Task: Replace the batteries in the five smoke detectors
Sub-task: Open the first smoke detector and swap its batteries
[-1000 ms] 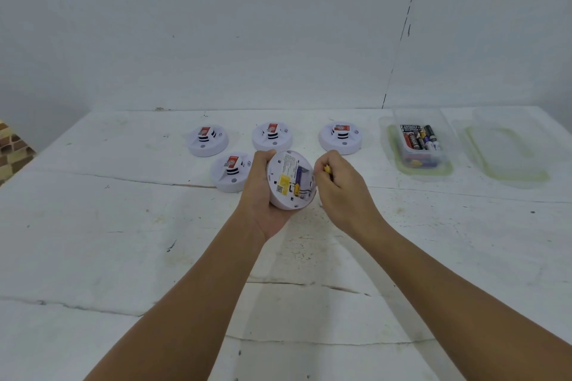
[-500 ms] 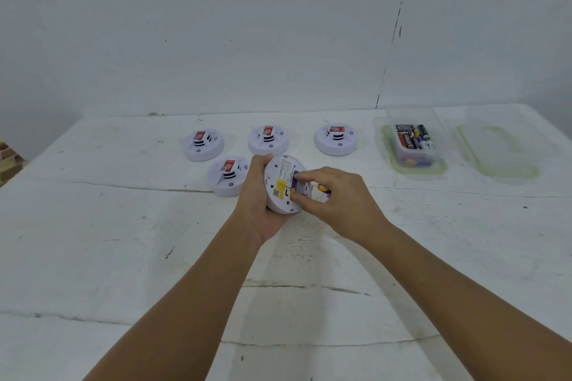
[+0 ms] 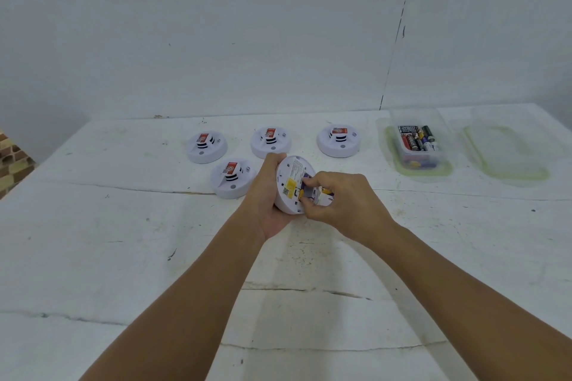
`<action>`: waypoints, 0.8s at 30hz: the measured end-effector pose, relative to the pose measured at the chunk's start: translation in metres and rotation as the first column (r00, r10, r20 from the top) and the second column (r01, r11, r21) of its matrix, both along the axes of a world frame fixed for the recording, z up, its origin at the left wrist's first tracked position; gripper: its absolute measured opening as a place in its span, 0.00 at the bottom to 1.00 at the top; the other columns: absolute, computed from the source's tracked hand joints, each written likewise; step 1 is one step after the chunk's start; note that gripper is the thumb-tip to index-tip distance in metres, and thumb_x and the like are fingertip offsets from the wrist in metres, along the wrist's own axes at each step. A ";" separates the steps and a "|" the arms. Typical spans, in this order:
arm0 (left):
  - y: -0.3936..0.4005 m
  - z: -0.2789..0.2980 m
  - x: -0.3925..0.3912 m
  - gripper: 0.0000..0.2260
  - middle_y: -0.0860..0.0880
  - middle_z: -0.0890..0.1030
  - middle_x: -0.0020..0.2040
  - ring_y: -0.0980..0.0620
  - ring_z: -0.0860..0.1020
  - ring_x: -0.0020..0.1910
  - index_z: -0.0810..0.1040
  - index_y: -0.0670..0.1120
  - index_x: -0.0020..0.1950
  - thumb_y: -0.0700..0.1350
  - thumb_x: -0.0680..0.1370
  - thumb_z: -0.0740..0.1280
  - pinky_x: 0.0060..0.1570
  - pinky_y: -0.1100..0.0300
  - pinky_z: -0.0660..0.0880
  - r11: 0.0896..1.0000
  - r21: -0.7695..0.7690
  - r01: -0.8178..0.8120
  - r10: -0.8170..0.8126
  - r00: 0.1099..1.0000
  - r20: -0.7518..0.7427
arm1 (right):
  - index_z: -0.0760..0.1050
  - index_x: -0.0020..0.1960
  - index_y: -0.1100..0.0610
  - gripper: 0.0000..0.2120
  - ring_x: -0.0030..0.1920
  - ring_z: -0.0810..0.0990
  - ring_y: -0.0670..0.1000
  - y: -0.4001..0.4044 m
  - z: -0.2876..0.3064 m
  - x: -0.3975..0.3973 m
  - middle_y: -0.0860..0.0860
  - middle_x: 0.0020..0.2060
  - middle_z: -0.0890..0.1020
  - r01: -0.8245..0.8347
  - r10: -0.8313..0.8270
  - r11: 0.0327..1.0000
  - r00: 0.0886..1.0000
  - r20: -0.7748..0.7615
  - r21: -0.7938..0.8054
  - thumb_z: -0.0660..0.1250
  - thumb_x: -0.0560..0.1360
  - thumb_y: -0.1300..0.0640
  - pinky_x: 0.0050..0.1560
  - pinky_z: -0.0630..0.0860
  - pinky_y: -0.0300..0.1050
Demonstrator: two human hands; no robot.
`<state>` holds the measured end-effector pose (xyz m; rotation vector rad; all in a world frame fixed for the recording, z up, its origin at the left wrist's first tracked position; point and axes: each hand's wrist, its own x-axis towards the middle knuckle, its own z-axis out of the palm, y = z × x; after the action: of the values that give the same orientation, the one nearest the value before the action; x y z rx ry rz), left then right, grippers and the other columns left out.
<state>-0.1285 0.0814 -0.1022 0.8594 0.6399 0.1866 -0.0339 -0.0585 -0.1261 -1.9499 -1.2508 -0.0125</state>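
White smoke detector (image 3: 289, 185) at frame centre, cupped by left hand (image 3: 267, 195); right hand (image 3: 343, 199) fingertips pinching a battery (image 3: 325, 192) at its back.

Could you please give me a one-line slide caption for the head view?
Left hand holds a smoke detector back-up while the right hand works at its battery bay.

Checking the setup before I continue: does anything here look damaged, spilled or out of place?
Nothing is spilled. The white table is cracked and scuffed, and the box of batteries sits open, its lid lying beside it.
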 end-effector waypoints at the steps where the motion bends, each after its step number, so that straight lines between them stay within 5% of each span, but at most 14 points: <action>1: 0.000 0.001 0.001 0.15 0.44 0.80 0.42 0.46 0.80 0.42 0.79 0.46 0.48 0.57 0.80 0.65 0.41 0.53 0.78 1.000 0.004 0.010 -0.010 1.000 -0.008 | 0.86 0.56 0.55 0.13 0.43 0.82 0.42 -0.001 0.000 0.002 0.44 0.47 0.88 -0.010 0.010 1.000 1.000 0.004 0.003 0.78 0.73 0.54 0.46 0.80 0.40; 5: -0.007 0.004 0.007 0.16 0.45 0.80 0.41 0.47 0.79 0.41 0.80 0.46 0.47 0.57 0.81 0.63 0.43 0.53 0.76 1.000 0.016 0.008 -0.008 1.000 -0.030 | 0.85 0.55 0.56 0.12 0.44 0.84 0.47 -0.005 0.000 0.009 0.45 0.46 0.87 -0.038 0.038 0.999 0.997 0.060 -0.008 0.77 0.74 0.53 0.46 0.82 0.49; 13: -0.016 0.004 0.017 0.17 0.46 0.80 0.39 0.48 0.79 0.36 0.81 0.46 0.39 0.56 0.81 0.63 0.42 0.54 0.75 1.000 0.019 0.022 -0.021 0.998 -0.063 | 0.82 0.52 0.58 0.11 0.40 0.81 0.46 -0.016 -0.003 0.016 0.47 0.44 0.86 -0.044 0.041 0.998 0.994 0.098 0.033 0.78 0.72 0.54 0.40 0.81 0.47; 21: -0.024 0.010 0.026 0.14 0.46 0.78 0.38 0.49 0.77 0.36 0.78 0.48 0.40 0.55 0.80 0.63 0.37 0.57 0.76 0.996 0.085 0.037 -0.027 0.993 -0.114 | 0.83 0.53 0.57 0.11 0.39 0.78 0.42 -0.024 -0.001 0.024 0.44 0.45 0.86 -0.041 0.039 0.999 0.998 0.049 0.030 0.78 0.74 0.54 0.39 0.73 0.31; 24: -0.027 0.009 0.030 0.13 0.47 0.76 0.38 0.49 0.77 0.36 0.76 0.48 0.40 0.55 0.79 0.62 0.39 0.57 0.75 0.994 0.102 0.037 -0.023 0.991 -0.133 | 0.82 0.55 0.56 0.12 0.42 0.82 0.45 -0.027 -0.002 0.025 0.44 0.48 0.87 -0.041 0.041 0.999 0.999 0.016 0.025 0.77 0.74 0.54 0.43 0.81 0.43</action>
<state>-0.0986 0.0539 -0.0936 0.9871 0.7451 0.1374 -0.0090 -0.0855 -0.1283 -1.9058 -1.2944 -0.0226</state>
